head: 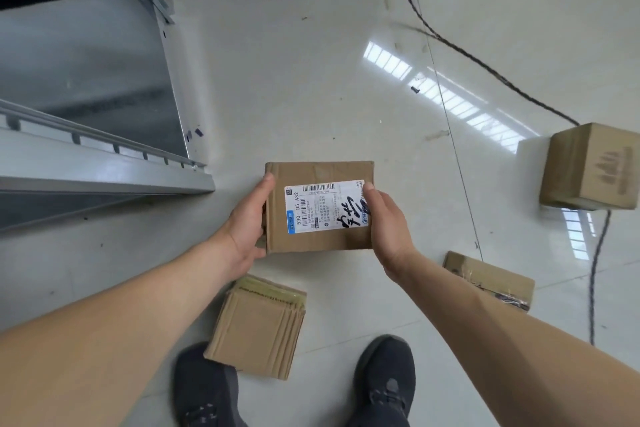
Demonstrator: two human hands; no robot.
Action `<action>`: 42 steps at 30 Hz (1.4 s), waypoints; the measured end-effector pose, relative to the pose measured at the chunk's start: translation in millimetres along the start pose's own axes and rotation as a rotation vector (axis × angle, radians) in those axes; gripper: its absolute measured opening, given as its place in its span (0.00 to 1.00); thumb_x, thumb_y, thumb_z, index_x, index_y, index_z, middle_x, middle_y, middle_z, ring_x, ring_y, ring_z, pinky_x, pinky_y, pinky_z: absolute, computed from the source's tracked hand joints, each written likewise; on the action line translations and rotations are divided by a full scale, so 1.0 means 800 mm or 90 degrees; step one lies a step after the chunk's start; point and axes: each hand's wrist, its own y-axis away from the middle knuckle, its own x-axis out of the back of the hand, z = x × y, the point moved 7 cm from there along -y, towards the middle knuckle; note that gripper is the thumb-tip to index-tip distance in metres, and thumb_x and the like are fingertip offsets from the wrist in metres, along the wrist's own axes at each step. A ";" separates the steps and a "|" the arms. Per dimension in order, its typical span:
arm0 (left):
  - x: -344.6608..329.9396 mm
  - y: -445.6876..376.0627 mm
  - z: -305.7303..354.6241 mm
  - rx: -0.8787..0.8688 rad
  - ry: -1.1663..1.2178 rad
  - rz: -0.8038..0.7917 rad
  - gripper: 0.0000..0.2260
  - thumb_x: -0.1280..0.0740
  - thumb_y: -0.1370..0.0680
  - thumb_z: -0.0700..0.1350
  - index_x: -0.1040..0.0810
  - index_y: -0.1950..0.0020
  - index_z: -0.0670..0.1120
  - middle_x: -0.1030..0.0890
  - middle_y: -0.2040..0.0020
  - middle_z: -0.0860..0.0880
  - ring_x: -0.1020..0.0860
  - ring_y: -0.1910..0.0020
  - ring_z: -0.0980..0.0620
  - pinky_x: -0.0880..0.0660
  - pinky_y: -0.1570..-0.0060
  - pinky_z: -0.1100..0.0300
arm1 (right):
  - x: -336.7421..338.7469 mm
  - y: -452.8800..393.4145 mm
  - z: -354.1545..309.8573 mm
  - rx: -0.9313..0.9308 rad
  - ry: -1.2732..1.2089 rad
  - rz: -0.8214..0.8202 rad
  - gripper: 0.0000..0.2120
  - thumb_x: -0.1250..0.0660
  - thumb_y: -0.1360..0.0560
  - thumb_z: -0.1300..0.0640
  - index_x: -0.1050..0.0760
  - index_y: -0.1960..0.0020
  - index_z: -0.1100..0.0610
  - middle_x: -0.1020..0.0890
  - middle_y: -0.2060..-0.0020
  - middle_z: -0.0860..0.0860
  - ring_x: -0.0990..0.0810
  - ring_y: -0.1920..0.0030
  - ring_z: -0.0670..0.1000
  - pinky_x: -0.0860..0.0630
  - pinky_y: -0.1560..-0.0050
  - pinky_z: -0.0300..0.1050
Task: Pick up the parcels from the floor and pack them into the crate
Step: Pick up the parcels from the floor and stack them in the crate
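a person stands over a glossy floor point(311, 80), holding a labelled parcel point(318, 206) between both hands. the left hand point(247, 229) clasps its left edge, thumb on top; the right hand point(388, 229) clasps its right edge, fingers curled round it. the parcel's long axis runs left to right between the palms. the metal crate point(86, 80) lies to the far left, nearer the left hand. three more parcels lie on the floor: a flat one point(258, 326) near the shoes, one point(491, 279) near right, one point(592, 166) far right.

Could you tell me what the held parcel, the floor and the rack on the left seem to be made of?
Parcel: brown corrugated cardboard, matte, creased, with a glossy paper label. Floor: probably polished tile, since it mirrors windows and shows a thin joint line. Rack: likely grey metal, with a dull sheen and punched slots.
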 end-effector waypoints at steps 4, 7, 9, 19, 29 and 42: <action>0.010 0.069 0.035 -0.024 0.012 0.016 0.21 0.47 0.22 0.69 0.22 0.40 0.62 0.18 0.48 0.62 0.25 0.38 0.50 0.33 0.36 0.41 | 0.024 0.063 -0.055 0.019 0.001 0.019 0.28 0.43 0.24 0.33 0.21 0.39 0.53 0.16 0.49 0.45 0.19 0.46 0.46 0.24 0.43 0.47; 0.010 0.145 0.068 -0.036 0.036 0.028 0.19 0.48 0.21 0.68 0.22 0.46 0.61 0.20 0.46 0.56 0.24 0.41 0.49 0.31 0.39 0.43 | 0.051 0.122 -0.105 0.025 -0.010 0.049 0.24 0.42 0.19 0.36 0.21 0.42 0.55 0.15 0.50 0.48 0.19 0.50 0.47 0.26 0.50 0.45; 0.006 0.202 0.090 -0.045 0.035 0.026 0.18 0.48 0.21 0.67 0.23 0.48 0.61 0.21 0.46 0.56 0.23 0.42 0.48 0.29 0.43 0.46 | 0.072 0.166 -0.141 0.038 -0.022 0.072 0.24 0.42 0.20 0.35 0.20 0.46 0.55 0.15 0.52 0.48 0.18 0.50 0.48 0.25 0.50 0.46; -0.002 0.505 0.180 -0.126 0.070 0.071 0.19 0.47 0.18 0.63 0.20 0.43 0.58 0.15 0.55 0.59 0.19 0.46 0.52 0.24 0.56 0.55 | 0.159 0.388 -0.324 0.136 0.008 0.086 0.29 0.43 0.18 0.37 0.24 0.54 0.65 0.17 0.58 0.57 0.24 0.59 0.53 0.29 0.58 0.49; 0.042 0.733 0.210 -0.234 0.117 0.120 0.21 0.50 0.19 0.64 0.22 0.39 0.60 0.15 0.53 0.61 0.19 0.47 0.55 0.24 0.57 0.57 | 0.168 0.582 -0.455 0.261 0.062 0.022 0.27 0.42 0.19 0.36 0.23 0.52 0.61 0.18 0.58 0.55 0.22 0.57 0.54 0.29 0.57 0.49; 0.209 0.911 0.144 -0.333 0.136 0.151 0.22 0.51 0.19 0.65 0.18 0.59 0.71 0.18 0.55 0.64 0.25 0.48 0.58 0.26 0.44 0.48 | 0.041 0.790 -0.492 0.413 0.146 -0.012 0.35 0.46 0.25 0.29 0.24 0.57 0.62 0.19 0.62 0.55 0.21 0.59 0.56 0.29 0.61 0.49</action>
